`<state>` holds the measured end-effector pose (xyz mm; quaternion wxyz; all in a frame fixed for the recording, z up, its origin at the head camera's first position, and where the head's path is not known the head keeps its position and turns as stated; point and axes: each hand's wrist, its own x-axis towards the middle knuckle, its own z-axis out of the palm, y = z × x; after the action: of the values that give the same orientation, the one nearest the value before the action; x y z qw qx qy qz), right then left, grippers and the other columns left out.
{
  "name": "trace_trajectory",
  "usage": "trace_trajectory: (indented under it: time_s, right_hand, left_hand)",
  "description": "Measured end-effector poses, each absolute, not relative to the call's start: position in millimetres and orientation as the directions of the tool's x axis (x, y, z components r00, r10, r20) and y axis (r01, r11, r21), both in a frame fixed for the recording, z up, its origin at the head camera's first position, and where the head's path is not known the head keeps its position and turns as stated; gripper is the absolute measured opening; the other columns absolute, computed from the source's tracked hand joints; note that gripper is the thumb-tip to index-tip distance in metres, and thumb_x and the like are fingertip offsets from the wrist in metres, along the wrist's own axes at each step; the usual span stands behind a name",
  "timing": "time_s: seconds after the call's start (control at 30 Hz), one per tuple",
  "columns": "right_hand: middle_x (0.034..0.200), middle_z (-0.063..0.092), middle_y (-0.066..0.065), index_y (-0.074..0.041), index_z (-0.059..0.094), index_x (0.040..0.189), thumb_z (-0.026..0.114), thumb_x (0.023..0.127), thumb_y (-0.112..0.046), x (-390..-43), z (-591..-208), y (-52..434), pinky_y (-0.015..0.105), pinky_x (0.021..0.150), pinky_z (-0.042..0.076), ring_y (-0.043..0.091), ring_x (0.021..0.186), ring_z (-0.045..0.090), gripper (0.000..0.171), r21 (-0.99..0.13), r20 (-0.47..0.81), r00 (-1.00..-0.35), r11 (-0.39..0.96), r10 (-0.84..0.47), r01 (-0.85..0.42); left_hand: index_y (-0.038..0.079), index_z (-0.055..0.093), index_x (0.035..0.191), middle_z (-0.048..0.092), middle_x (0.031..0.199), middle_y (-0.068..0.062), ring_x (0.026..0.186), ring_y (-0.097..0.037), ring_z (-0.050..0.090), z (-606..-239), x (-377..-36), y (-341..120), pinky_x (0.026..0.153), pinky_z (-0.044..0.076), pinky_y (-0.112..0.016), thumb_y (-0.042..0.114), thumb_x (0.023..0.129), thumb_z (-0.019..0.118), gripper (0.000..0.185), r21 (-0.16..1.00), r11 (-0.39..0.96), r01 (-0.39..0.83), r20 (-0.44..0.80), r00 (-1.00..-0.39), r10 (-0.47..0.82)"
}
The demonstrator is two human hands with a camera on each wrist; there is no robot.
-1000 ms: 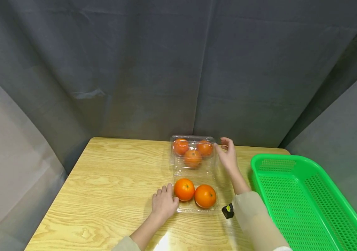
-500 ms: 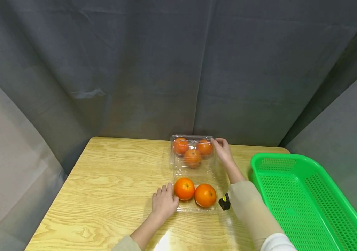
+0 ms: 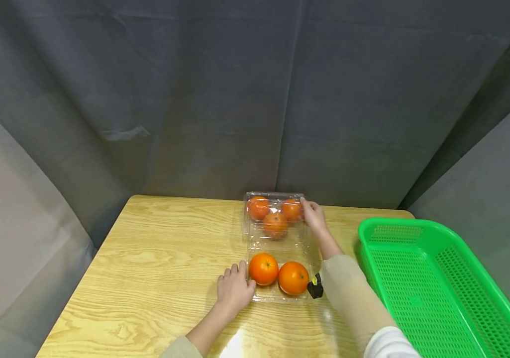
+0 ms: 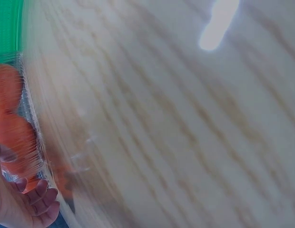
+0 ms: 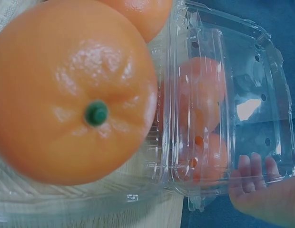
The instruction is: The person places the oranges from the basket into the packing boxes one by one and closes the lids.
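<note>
A clear plastic clamshell box (image 3: 277, 248) stands unfolded on the table. Two oranges (image 3: 293, 278) sit in its near half. Three more oranges (image 3: 275, 225) show through the plastic of the far half, the lid (image 5: 254, 85); whether they lie in it or behind it I cannot tell. My right hand (image 3: 315, 217) holds the lid at its far right corner, with fingertips visible through the plastic in the right wrist view. At the near left side, my left hand (image 3: 234, 288) rests with relaxed fingers, its thumb against the box's edge.
A large green plastic basket (image 3: 368, 238) stands right of the box, beside my right forearm. A dark grey curtain (image 3: 210, 124) hangs behind the wooden table (image 3: 160, 263). A small black device (image 3: 315, 286) sits at my right wrist.
My right hand has moved left from beside the box onto the lid's far right corner and closed its fingers there. My left hand and the oranges have stayed in place.
</note>
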<state>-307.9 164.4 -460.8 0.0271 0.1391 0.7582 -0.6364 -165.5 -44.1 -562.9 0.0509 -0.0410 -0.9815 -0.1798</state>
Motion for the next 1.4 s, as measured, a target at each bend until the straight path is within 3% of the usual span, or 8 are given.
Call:
trace_trajectory:
  time_s: [0.1, 0.17, 0.5, 0.7, 0.97, 1.2, 1.4]
  right_hand:
    - [0.084, 0.05, 0.002, 0.005, 0.047, 0.114, 0.04, 0.095, -0.036, -308, -462, 162, 0.024, 0.063, 0.041, 0.009, 0.065, 0.049, 0.046, -0.962, -0.219, -0.958, 0.124, 0.186, 0.244]
    - [0.082, 0.05, 0.002, 0.005, 0.047, 0.112, 0.04, 0.095, -0.035, -307, -464, 161, 0.027, 0.068, 0.043, 0.011, 0.066, 0.051, 0.044, -0.964, -0.221, -0.957, 0.107, 0.187, 0.243]
    - [0.095, 0.053, 0.013, 0.006, 0.049, 0.111, 0.041, 0.095, -0.034, -306, -464, 161, 0.031, 0.072, 0.044, 0.019, 0.077, 0.053, 0.044, -0.969, -0.217, -0.956, 0.075, 0.198, 0.235]
    - [0.106, 0.052, 0.02, 0.007, 0.048, 0.113, 0.04, 0.095, -0.036, -302, -464, 161, 0.041, 0.085, 0.041, 0.027, 0.089, 0.053, 0.047, -0.971, -0.209, -0.962, 0.077, 0.176, 0.226]
    - [0.109, 0.051, 0.02, 0.009, 0.046, 0.117, 0.039, 0.096, -0.036, -289, -460, 162, 0.038, 0.09, 0.042, 0.035, 0.104, 0.05, 0.05, -0.982, -0.163, -0.975, 0.072, 0.15, 0.176]
    - [0.1, 0.051, 0.009, 0.007, 0.047, 0.113, 0.042, 0.096, -0.033, -278, -461, 162, 0.036, 0.094, 0.041, 0.023, 0.098, 0.052, 0.044, -0.995, -0.087, -0.984, 0.037, 0.154, 0.094]
    - [0.098, 0.056, 0.011, 0.006, 0.052, 0.106, 0.044, 0.096, -0.026, -268, -468, 165, 0.038, 0.094, 0.041, 0.018, 0.092, 0.058, 0.035, -0.999, 0.016, -0.987, 0.042, 0.16, -0.009]
  left_hand:
    - [0.011, 0.046, 0.098, 0.049, 0.079, -0.005, 0.07, -0.022, 0.046, -563, -165, -44, 0.059, 0.036, -0.035, 0.032, 0.078, 0.052, 0.03, 0.35, 0.932, 0.098, 0.121, -0.991, 0.059]
    - [0.011, 0.046, 0.098, 0.049, 0.079, -0.005, 0.07, -0.022, 0.046, -564, -165, -44, 0.059, 0.037, -0.035, 0.032, 0.078, 0.052, 0.03, 0.347, 0.933, 0.099, 0.123, -0.991, 0.059]
    - [0.011, 0.047, 0.099, 0.049, 0.08, -0.006, 0.07, -0.022, 0.046, -564, -165, -44, 0.058, 0.037, -0.035, 0.033, 0.078, 0.052, 0.031, 0.35, 0.931, 0.102, 0.123, -0.99, 0.062]
    - [0.011, 0.047, 0.097, 0.049, 0.079, -0.006, 0.069, -0.022, 0.046, -564, -165, -44, 0.058, 0.036, -0.035, 0.032, 0.077, 0.052, 0.03, 0.35, 0.931, 0.103, 0.128, -0.99, 0.061]
    - [0.01, 0.047, 0.099, 0.05, 0.08, -0.006, 0.07, -0.022, 0.047, -565, -165, -44, 0.058, 0.036, -0.035, 0.032, 0.078, 0.052, 0.031, 0.35, 0.931, 0.104, 0.124, -0.99, 0.064]
    - [0.01, 0.047, 0.098, 0.048, 0.078, -0.005, 0.07, -0.022, 0.046, -564, -166, -44, 0.059, 0.037, -0.035, 0.032, 0.078, 0.053, 0.03, 0.36, 0.927, 0.102, 0.121, -0.991, 0.062]
    - [0.01, 0.047, 0.099, 0.049, 0.079, -0.006, 0.07, -0.022, 0.047, -565, -167, -45, 0.059, 0.037, -0.036, 0.032, 0.077, 0.053, 0.031, 0.36, 0.928, 0.102, 0.121, -0.991, 0.062]
